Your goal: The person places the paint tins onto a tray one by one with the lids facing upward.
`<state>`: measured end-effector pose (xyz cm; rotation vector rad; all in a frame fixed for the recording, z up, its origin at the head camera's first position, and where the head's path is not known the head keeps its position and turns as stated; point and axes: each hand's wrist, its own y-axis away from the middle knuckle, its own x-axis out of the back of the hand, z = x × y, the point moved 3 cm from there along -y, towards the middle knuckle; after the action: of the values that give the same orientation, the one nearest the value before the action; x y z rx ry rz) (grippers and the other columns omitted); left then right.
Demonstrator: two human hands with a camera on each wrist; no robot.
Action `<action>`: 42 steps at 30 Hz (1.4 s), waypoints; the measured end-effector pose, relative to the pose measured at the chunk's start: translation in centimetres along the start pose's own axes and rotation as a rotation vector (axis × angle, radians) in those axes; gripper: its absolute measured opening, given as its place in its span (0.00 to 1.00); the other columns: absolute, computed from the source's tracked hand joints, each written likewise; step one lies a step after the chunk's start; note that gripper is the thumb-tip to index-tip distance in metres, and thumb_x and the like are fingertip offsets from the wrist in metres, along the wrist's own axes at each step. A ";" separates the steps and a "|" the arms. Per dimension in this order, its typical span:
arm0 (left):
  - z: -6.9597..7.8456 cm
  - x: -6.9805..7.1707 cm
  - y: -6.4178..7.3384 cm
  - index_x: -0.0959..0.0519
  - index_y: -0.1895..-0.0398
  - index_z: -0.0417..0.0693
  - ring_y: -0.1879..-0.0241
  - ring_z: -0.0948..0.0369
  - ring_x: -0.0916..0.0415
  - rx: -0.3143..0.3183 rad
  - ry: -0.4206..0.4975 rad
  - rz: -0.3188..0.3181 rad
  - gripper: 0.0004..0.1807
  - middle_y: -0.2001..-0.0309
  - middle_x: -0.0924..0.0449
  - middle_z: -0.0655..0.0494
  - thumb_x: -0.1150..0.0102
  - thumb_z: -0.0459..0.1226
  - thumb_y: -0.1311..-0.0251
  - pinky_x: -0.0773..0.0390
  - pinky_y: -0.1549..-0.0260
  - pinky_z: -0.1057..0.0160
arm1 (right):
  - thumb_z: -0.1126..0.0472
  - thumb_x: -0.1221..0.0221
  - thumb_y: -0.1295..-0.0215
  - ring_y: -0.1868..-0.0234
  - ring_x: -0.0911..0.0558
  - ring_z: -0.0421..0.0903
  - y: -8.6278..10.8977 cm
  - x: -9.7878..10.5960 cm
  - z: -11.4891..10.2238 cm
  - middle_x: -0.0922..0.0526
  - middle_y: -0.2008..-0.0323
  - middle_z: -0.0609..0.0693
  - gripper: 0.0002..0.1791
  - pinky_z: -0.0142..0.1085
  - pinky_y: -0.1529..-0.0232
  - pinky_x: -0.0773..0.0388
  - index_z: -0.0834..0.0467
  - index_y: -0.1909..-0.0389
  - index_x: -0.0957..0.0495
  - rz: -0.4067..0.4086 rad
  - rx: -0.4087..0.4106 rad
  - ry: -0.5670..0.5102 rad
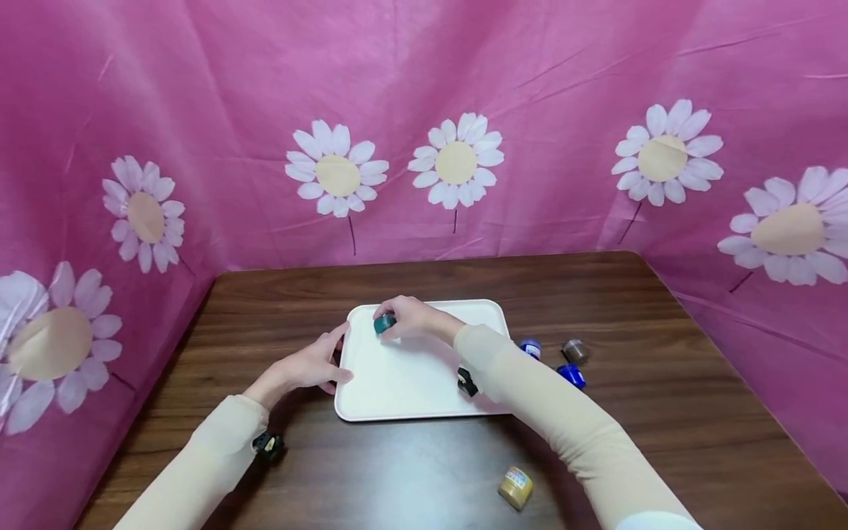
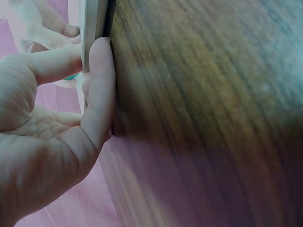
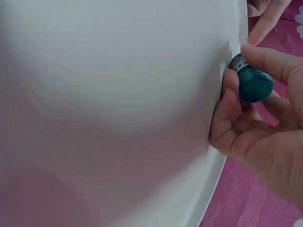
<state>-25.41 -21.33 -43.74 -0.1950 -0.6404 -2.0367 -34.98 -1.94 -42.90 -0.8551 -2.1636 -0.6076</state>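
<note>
Two hands work at a white tray [image 1: 424, 383] lying flat on a dark wooden table [image 1: 662, 412], and they are apart, one at the tray's left edge and one over its far left corner. The right hand [image 1: 414, 318] pinches a small green-capped jar [image 1: 384, 323] between thumb and fingertips, its other fingers curled loosely beneath; the right wrist view shows the jar [image 3: 251, 80] held close against the tray surface [image 3: 118, 94], but whether it touches cannot be told. The jar appears light, rigid and smooth-walled, so it is likely to slip under a loose pinch; the ribbed or stepped cap rim is judged the surest place to take hold, with fingers set on opposite sides. Whether it is glass or plastic cannot be determined, so treat it as breakable. The left hand [image 1: 311, 364] lies mostly flat, fingers extended and relaxed, with the thumb [image 2: 99, 90] and a finger bearing against the tray's rim [image 2: 94, 23], steadying it without wrapping round it. The tray looks stiff and thin-lipped and would slide readily on the polished wood. Elsewhere on the table, well apart from the tray's left side, stand two blue-capped jars [image 1: 530, 347], [image 1: 571, 375], a brown-capped jar [image 1: 575, 350], and a yellow jar [image 1: 516, 486] near the front edge.
</note>
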 end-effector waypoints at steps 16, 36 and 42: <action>-0.2 -0.3 -0.4 0.64 0.19 0.41 0.64 0.53 0.21 -0.003 -0.002 0.010 0.55 0.39 0.48 0.33 0.34 0.25 0.39 0.12 0.71 0.52 | 0.56 0.28 0.39 0.56 0.22 0.40 -0.2 -0.3 -0.1 0.16 0.58 0.46 0.19 0.31 0.47 0.24 0.55 0.48 0.17 -0.022 -0.005 0.080; -0.6 -0.9 -0.1 0.63 0.19 0.41 0.65 0.52 0.21 -0.009 0.008 0.010 0.56 0.40 0.47 0.34 0.34 0.25 0.39 0.12 0.71 0.52 | 0.55 0.26 0.41 0.70 0.28 0.38 0.1 -1.2 0.0 0.25 0.72 0.44 0.27 0.27 0.66 0.31 0.59 0.42 0.20 -0.049 0.008 0.047; -0.4 -0.2 -0.2 0.63 0.19 0.42 0.65 0.52 0.21 -0.016 0.002 0.020 0.56 0.40 0.47 0.33 0.33 0.25 0.40 0.12 0.72 0.51 | 0.57 0.27 0.40 0.72 0.29 0.37 0.1 -0.7 -0.4 0.25 0.73 0.44 0.30 0.27 0.68 0.32 0.60 0.38 0.25 -0.048 0.014 -0.006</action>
<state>-25.42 -21.32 -44.26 -0.2079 -0.6191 -2.0235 -34.36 -2.37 -43.18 -0.8004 -2.1966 -0.6136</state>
